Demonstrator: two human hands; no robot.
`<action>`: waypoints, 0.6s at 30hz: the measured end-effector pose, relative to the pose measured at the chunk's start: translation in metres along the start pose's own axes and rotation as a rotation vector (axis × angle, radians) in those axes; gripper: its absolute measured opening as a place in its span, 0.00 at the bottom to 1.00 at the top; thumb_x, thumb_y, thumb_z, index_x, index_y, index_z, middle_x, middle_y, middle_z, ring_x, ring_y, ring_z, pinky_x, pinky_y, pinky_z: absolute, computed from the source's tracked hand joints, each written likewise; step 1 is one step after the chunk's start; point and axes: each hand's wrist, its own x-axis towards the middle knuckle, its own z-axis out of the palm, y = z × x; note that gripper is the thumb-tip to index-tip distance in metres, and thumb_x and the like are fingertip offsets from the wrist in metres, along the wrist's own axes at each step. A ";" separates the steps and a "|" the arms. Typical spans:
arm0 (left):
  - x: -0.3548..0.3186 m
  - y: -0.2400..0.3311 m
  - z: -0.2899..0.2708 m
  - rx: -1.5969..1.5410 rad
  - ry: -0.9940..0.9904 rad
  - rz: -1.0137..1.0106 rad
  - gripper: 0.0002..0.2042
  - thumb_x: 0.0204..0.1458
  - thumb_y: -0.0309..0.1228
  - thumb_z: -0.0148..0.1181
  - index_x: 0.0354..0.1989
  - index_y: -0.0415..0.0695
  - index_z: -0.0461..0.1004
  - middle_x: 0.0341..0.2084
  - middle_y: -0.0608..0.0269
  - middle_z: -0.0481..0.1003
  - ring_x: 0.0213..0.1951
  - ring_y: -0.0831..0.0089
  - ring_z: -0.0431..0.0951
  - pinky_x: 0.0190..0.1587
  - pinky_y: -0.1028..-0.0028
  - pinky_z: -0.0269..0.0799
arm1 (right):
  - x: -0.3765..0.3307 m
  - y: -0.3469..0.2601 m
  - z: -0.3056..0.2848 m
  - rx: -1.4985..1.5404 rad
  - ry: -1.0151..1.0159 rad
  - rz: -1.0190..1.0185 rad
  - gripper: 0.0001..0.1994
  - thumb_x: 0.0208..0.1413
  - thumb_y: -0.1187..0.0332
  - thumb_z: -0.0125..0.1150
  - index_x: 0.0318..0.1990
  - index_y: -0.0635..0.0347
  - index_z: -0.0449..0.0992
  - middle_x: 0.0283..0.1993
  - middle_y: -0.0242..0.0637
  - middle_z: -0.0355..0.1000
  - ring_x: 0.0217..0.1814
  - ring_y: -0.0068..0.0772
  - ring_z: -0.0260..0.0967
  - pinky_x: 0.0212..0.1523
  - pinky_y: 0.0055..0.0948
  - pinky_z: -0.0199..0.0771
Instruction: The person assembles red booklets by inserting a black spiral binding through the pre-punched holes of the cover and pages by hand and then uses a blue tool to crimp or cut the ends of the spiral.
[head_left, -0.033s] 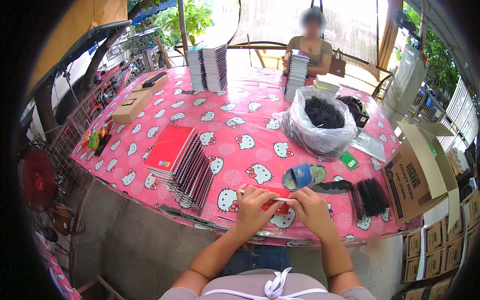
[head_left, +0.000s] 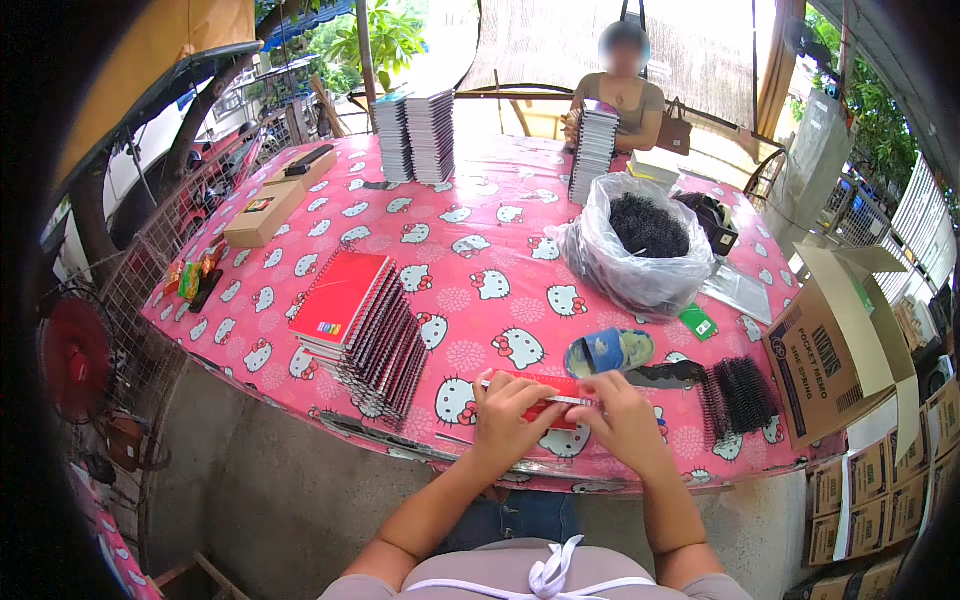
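- Since the earlier frame, the right hand (head_left: 622,415) has shifted its fingers slightly at the right end of the red notebook (head_left: 548,381); the left hand (head_left: 505,415) looks unchanged.
- The red notebook is at the near edge of the pink-covered table (head_left: 390,255), between the hands.
- Left hand: partly closed, fingers curled over the notebook's left part, holding it.
- Right hand: fingers bent, thumb and fingertips close together at the white page edge — whether they pinch anything, I cannot tell.
- Just beyond lies a blue slipper (head_left: 612,350); black wire coils (head_left: 742,395) lie to the right, near an open cardboard box (head_left: 825,350).
- Left of the hands stands a stack of red spiral notebooks (head_left: 348,290).
- Farther off: a plastic bag (head_left: 600,245) of black coils, and a seated co-worker (head_left: 620,110) behind a tall notebook stack (head_left: 594,155).
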 end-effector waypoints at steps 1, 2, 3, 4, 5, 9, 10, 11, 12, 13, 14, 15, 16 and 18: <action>0.000 -0.001 0.000 0.002 -0.001 -0.004 0.08 0.39 0.35 0.70 0.27 0.49 0.79 0.25 0.71 0.76 0.33 0.71 0.71 0.54 0.60 0.53 | 0.001 -0.004 0.000 0.016 0.011 0.035 0.08 0.48 0.69 0.65 0.32 0.63 0.74 0.31 0.42 0.70 0.32 0.43 0.71 0.31 0.37 0.70; 0.001 0.000 0.000 0.000 -0.001 -0.005 0.08 0.39 0.35 0.70 0.27 0.49 0.79 0.25 0.70 0.76 0.33 0.71 0.71 0.54 0.60 0.53 | 0.000 -0.001 0.000 0.014 -0.004 0.016 0.09 0.48 0.67 0.64 0.32 0.62 0.74 0.32 0.41 0.69 0.32 0.44 0.71 0.31 0.37 0.70; 0.001 0.000 -0.001 0.000 -0.008 -0.003 0.08 0.39 0.35 0.70 0.27 0.49 0.79 0.25 0.70 0.76 0.33 0.71 0.71 0.54 0.59 0.54 | -0.003 0.004 0.002 0.011 -0.018 -0.003 0.09 0.48 0.66 0.64 0.32 0.61 0.74 0.32 0.41 0.69 0.33 0.44 0.71 0.32 0.38 0.70; 0.001 0.001 -0.001 0.000 -0.014 0.000 0.08 0.39 0.35 0.70 0.27 0.49 0.79 0.25 0.70 0.76 0.33 0.71 0.71 0.54 0.59 0.54 | -0.004 0.006 0.003 0.008 -0.034 -0.022 0.10 0.49 0.64 0.64 0.32 0.60 0.74 0.33 0.41 0.69 0.34 0.45 0.71 0.32 0.39 0.71; 0.000 0.002 -0.002 0.004 -0.019 -0.002 0.08 0.39 0.35 0.69 0.27 0.49 0.79 0.25 0.70 0.76 0.33 0.71 0.71 0.54 0.59 0.54 | -0.003 0.005 0.002 0.017 -0.023 -0.043 0.10 0.49 0.65 0.64 0.32 0.61 0.73 0.32 0.42 0.69 0.33 0.45 0.71 0.32 0.39 0.70; -0.001 0.002 -0.001 0.023 -0.003 0.009 0.08 0.39 0.35 0.70 0.27 0.49 0.79 0.25 0.71 0.77 0.32 0.72 0.71 0.52 0.60 0.55 | -0.002 0.003 0.006 0.008 0.058 -0.087 0.08 0.49 0.68 0.62 0.29 0.63 0.72 0.28 0.42 0.67 0.31 0.47 0.69 0.31 0.40 0.69; -0.001 0.002 -0.001 0.028 -0.005 0.018 0.08 0.39 0.34 0.70 0.27 0.49 0.79 0.24 0.71 0.77 0.32 0.72 0.71 0.51 0.63 0.55 | -0.003 0.003 0.009 -0.005 0.088 -0.087 0.07 0.50 0.69 0.62 0.28 0.63 0.72 0.27 0.42 0.67 0.30 0.47 0.69 0.30 0.41 0.69; -0.001 0.003 -0.002 0.037 -0.006 0.026 0.08 0.38 0.34 0.71 0.27 0.50 0.80 0.24 0.70 0.77 0.31 0.72 0.71 0.50 0.65 0.55 | -0.004 0.004 0.013 -0.014 0.106 -0.090 0.07 0.50 0.69 0.61 0.28 0.63 0.72 0.27 0.42 0.67 0.30 0.47 0.69 0.30 0.41 0.68; -0.002 0.003 -0.003 0.031 -0.008 0.023 0.08 0.38 0.33 0.70 0.27 0.49 0.80 0.24 0.70 0.77 0.31 0.72 0.71 0.49 0.65 0.55 | -0.004 0.004 0.016 -0.023 0.124 -0.093 0.07 0.50 0.69 0.61 0.27 0.63 0.72 0.26 0.42 0.67 0.29 0.47 0.68 0.30 0.41 0.68; -0.002 0.003 -0.005 0.026 -0.010 0.019 0.08 0.39 0.33 0.70 0.27 0.49 0.80 0.24 0.70 0.77 0.30 0.72 0.71 0.49 0.65 0.56 | -0.003 0.005 0.019 -0.030 0.142 -0.096 0.07 0.50 0.70 0.60 0.27 0.63 0.72 0.26 0.42 0.67 0.29 0.48 0.68 0.29 0.41 0.68; -0.003 0.003 -0.006 0.022 -0.012 0.015 0.08 0.39 0.33 0.70 0.28 0.49 0.80 0.24 0.70 0.78 0.30 0.72 0.72 0.49 0.65 0.56 | -0.002 0.006 0.021 -0.031 0.098 -0.086 0.07 0.50 0.70 0.60 0.27 0.64 0.72 0.26 0.42 0.67 0.29 0.48 0.68 0.30 0.41 0.68; -0.003 0.001 -0.007 0.012 -0.004 0.030 0.08 0.39 0.33 0.70 0.28 0.49 0.80 0.25 0.70 0.78 0.30 0.73 0.72 0.49 0.65 0.56 | 0.000 0.009 0.020 -0.030 0.053 -0.077 0.07 0.50 0.70 0.60 0.27 0.64 0.72 0.26 0.42 0.67 0.29 0.49 0.68 0.30 0.41 0.68; -0.003 -0.001 -0.008 0.004 0.004 0.045 0.08 0.39 0.33 0.70 0.28 0.49 0.80 0.25 0.69 0.78 0.30 0.73 0.72 0.49 0.65 0.56 | 0.004 0.013 0.020 -0.028 0.007 -0.070 0.07 0.49 0.70 0.60 0.27 0.64 0.72 0.26 0.42 0.67 0.29 0.49 0.68 0.30 0.41 0.68; 0.002 0.003 -0.004 -0.026 0.007 0.088 0.08 0.39 0.33 0.70 0.29 0.48 0.81 0.25 0.69 0.79 0.30 0.73 0.72 0.48 0.64 0.57 | 0.021 0.067 0.003 0.009 0.077 0.008 0.06 0.48 0.70 0.61 0.29 0.64 0.73 0.30 0.44 0.70 0.34 0.51 0.70 0.34 0.43 0.69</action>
